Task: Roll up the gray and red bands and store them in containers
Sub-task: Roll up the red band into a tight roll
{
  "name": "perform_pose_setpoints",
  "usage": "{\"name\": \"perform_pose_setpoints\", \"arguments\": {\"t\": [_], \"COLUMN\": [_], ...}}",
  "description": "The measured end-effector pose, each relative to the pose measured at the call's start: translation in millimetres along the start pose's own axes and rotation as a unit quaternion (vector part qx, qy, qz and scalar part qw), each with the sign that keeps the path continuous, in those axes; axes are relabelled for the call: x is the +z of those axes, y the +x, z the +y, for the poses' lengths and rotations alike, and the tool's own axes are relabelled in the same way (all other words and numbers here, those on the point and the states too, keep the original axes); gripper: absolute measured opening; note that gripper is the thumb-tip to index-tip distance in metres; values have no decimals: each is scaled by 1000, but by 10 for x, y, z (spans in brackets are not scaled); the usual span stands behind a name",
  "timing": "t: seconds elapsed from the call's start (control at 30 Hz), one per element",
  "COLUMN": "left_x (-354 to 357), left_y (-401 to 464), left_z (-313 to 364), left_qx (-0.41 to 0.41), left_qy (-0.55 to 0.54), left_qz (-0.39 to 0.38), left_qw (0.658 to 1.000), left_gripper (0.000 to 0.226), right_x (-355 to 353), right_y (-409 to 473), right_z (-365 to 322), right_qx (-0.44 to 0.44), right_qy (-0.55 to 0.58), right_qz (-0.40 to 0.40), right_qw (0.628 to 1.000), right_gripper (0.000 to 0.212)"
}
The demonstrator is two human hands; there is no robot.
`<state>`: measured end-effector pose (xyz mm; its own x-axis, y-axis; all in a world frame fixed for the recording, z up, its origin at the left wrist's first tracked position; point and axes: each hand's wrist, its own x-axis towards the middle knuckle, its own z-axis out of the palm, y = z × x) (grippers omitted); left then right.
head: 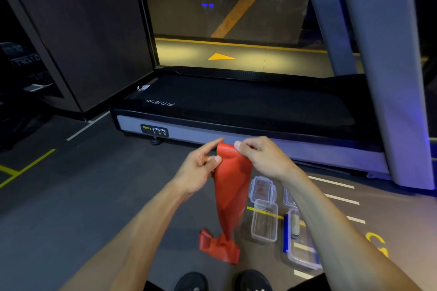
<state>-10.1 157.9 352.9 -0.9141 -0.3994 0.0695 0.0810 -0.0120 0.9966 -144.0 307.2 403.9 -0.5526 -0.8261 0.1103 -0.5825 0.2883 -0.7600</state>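
The red band (233, 186) hangs from both hands in front of the treadmill (236, 111), its top edge pinched between them and its long axis running almost straight down to the floor (106, 196), where the loose tail lies crumpled just ahead of the person's shoes. The left hand (198, 170) has its grip closed on the band's left top corner, thumb against forefinger. The right hand (262, 156) has its grip curled over the right top corner, fingertips folded down on the edge. The two hands are level and close together, about equally near the band's upper end, so neither is better placed than the other.

The coming move, as I judge it, turns on that vertical line: rolling has to begin at the top edge, with the length fed upward from the floor into the roll.

On the floor, on the near side of the treadmill and to the right of the hanging band, stands an open clear container (264, 221) with its lid (262, 188) lying just beyond it. Farther right, partly hidden by the right forearm, is a second container (301, 250) with what looks like the rolled gray band (295, 224) inside. The red band is not yet rolled.
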Motion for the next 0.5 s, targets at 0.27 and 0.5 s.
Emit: {"name": "perform_pose_setpoints", "arguments": {"t": [0.27, 0.5], "left_x": [7, 37], "left_y": [-15, -18], "left_z": [-12, 14], "left_qx": [4, -12], "left_qy": [24, 12], "left_qz": [-10, -4], "left_qw": [1000, 1000], "left_gripper": [23, 19], "right_x": [-10, -7], "right_y": [-7, -8], "right_z": [65, 152], "right_qx": [58, 35], "right_qy": [9, 80], "right_qz": [-20, -40], "right_qw": [998, 995], "right_gripper": [57, 25]}}
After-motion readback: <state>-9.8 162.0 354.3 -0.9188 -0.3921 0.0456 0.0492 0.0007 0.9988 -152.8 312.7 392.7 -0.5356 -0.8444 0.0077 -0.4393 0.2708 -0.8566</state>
